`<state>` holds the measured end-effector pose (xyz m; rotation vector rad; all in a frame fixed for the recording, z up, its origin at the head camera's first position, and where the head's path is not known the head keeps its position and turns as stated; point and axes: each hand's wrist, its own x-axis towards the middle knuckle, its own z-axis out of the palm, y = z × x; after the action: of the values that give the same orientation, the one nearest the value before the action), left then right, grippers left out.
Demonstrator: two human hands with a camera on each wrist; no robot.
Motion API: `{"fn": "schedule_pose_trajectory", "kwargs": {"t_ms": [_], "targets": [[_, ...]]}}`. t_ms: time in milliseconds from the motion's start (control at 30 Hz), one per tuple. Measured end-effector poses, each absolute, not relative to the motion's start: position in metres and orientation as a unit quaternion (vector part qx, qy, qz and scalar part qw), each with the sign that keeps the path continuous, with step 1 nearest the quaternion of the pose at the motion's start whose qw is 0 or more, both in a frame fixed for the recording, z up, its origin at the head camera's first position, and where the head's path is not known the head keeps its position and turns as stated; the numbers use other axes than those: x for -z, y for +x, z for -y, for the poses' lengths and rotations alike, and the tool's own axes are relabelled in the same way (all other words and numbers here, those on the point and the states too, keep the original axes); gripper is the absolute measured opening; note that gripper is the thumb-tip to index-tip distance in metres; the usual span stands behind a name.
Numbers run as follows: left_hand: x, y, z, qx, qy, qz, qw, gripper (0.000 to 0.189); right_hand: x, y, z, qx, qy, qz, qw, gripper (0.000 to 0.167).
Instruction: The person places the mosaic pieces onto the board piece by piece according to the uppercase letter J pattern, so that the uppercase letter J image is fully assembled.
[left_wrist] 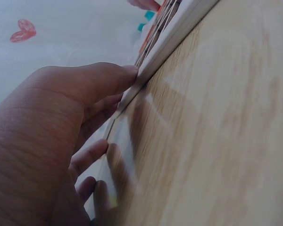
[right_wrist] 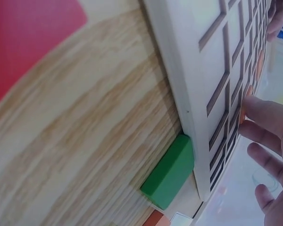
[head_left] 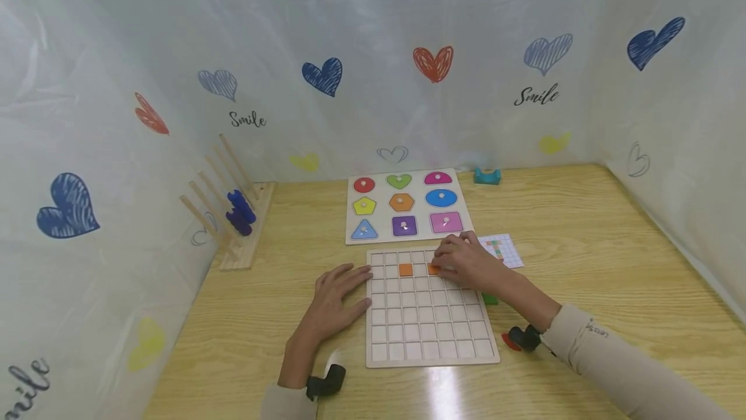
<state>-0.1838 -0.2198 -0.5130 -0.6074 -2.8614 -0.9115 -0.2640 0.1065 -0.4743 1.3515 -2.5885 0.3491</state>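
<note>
A pale wooden grid board (head_left: 432, 363) lies flat on the table. My left hand (head_left: 337, 298) rests at its left side, fingers spread and fairly straight; in the left wrist view the thumb (left_wrist: 115, 77) touches the board's edge. Over the upper right of the grid, my right hand (head_left: 471, 265) pinches an orange square tile (head_left: 433, 269) between thumb and fingertip, down at a cell. The hand partly covers this tile. Another orange tile (head_left: 405, 270) sits in a cell further left in the same row.
A green block (right_wrist: 169, 172) lies against the board's right edge, near a printed pattern card (head_left: 509, 252). Behind stands a shape puzzle board (head_left: 381, 239). A wooden peg rack (head_left: 265, 203) with blue pieces is at left, a teal piece (head_left: 487, 176) at back, a red piece (head_left: 510, 342) near the right wrist.
</note>
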Motion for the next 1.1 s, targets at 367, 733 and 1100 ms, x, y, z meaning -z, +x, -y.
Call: {"fn": "schedule_pose_trajectory", "kwargs": {"t_ms": [367, 733, 1100], "targets": [[0.509, -0.182, 0.217, 0.295, -0.199, 0.934, 0.041, 0.050, 0.467, -0.255, -0.119, -0.125, 0.440, 0.882, 0.116, 0.018], [0.512, -0.181, 0.218, 0.291, -0.193, 0.936, 0.043, 0.051, 0.463, -0.238, -0.147, -0.109, 0.420, 0.894, 0.115, 0.018], [0.510, -0.180, 0.216, 0.303, -0.192, 0.932, 0.043, 0.053, 0.472, -0.223, -0.177, -0.163, 0.413, 0.886, 0.131, 0.019]]}}
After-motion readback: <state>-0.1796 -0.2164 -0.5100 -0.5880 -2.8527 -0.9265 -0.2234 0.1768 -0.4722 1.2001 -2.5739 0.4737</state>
